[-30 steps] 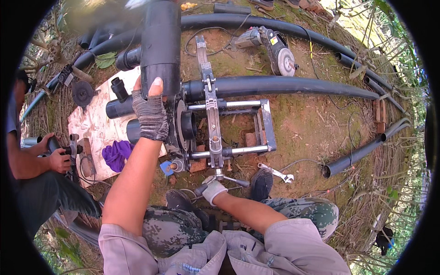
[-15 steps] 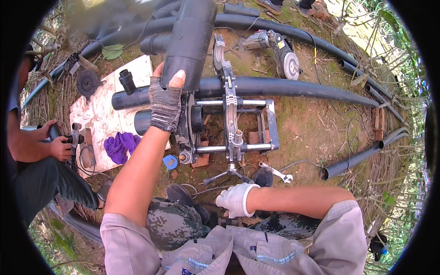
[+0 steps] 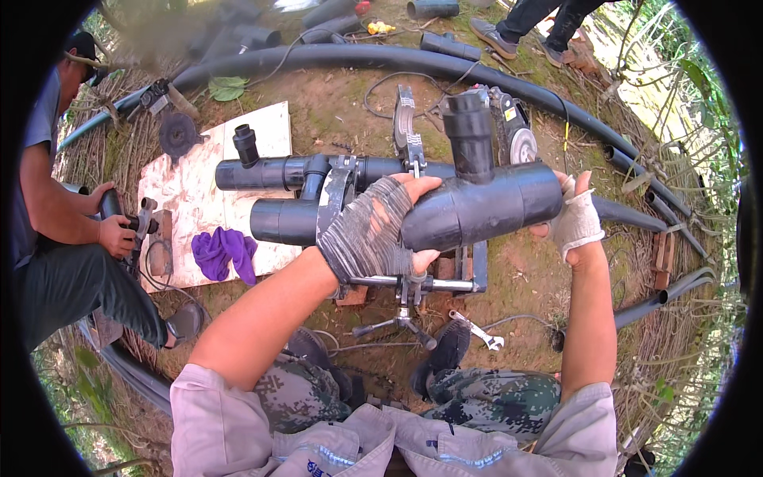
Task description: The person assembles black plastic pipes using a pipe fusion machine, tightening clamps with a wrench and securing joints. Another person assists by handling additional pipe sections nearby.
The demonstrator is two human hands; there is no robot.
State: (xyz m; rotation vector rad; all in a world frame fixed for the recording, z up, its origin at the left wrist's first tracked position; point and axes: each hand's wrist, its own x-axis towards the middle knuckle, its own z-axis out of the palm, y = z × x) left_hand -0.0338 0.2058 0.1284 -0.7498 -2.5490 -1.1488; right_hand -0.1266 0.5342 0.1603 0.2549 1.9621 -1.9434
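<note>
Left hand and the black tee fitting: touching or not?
Touching. The head view shows the left hand gripping the left end of the black tee fitting, digits closed against its upper and lower edges with no gap.

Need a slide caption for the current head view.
Gloved left hand grips a black tee-shaped pipe fitting above a metal clamping frame, the right hand at the fitting's right end.

Grinder [image 3: 515, 119], 2 o'clock: partly hidden by tee [image 3: 481, 208]. Legs [image 3: 548, 22], 1 o'clock: cut off above. Pipes [image 3: 238, 40], 11 o'clock: blurred.
</note>
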